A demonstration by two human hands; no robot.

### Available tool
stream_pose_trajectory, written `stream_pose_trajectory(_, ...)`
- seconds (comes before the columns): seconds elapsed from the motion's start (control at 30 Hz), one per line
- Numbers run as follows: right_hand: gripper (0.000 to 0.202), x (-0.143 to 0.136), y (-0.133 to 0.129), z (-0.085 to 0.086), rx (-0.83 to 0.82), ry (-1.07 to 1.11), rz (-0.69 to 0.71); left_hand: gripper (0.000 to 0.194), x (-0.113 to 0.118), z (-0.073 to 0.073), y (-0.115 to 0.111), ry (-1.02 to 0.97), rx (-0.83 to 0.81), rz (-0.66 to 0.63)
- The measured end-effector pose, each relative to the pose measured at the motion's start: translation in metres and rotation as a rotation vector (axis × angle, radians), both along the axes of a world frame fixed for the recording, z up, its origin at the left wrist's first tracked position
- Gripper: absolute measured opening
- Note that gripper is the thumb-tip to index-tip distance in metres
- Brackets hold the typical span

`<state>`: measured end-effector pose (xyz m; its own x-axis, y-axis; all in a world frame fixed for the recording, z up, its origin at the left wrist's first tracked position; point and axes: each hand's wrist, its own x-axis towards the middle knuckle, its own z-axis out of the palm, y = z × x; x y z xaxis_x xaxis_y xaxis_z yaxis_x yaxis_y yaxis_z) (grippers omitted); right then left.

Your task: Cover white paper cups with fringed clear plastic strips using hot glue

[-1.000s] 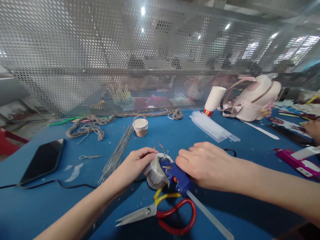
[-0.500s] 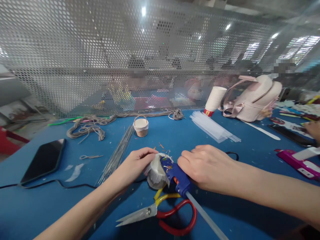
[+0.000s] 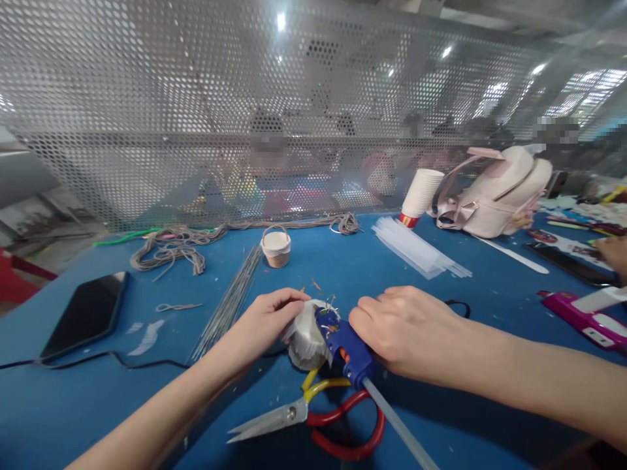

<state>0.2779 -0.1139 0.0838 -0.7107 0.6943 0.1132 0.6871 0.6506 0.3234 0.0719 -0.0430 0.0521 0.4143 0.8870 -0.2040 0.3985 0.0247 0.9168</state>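
Right hand [image 3: 404, 326], clasping a glue gun [image 3: 350, 346], has edged rightward; left hand [image 3: 272, 320] pinches a cup [image 3: 304, 349]; one red label [image 3: 408, 220] is unreadable.

The bare left forearm [image 3: 181, 406] slants in from near left, the left hand [image 3: 272, 321] back up, thumb [image 3: 292, 312] pointing right; from the right comes the bare right forearm [image 3: 524, 362], the right hand [image 3: 399, 326] curled into a grip.

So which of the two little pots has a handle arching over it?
The standing pot beside the grey strands, beyond the left hand. The held pot, in that hand, shows none.
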Motion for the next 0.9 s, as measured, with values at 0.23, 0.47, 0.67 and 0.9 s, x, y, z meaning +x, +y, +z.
stream_pose_trajectory(0.23, 0.016, -0.0033, 0.0022, -0.0070, 0.070, 0.033, 0.057, 0.025, -0.0009, 0.0012, -0.0008, -0.007, -0.009, -0.008)
stream_pose_trajectory(0.47, 0.017, -0.0010, -0.0043, -0.0034, 0.060, 0.007, 0.001, 0.025, -0.0008, 0.0011, -0.0017, -0.011, -0.036, -0.008)
stream_pose_trajectory(0.67, 0.018, -0.0051, -0.0023, -0.0077, 0.084, 0.028, 0.024, 0.024, -0.0002, 0.0017, -0.0029, -0.029, -0.036, -0.009)
stream_pose_trajectory(0.9, 0.017, -0.0029, -0.0042, -0.0080, 0.071, 0.039, -0.007, 0.023, 0.0007, 0.0019, -0.0013, -0.027, -0.047, -0.004)
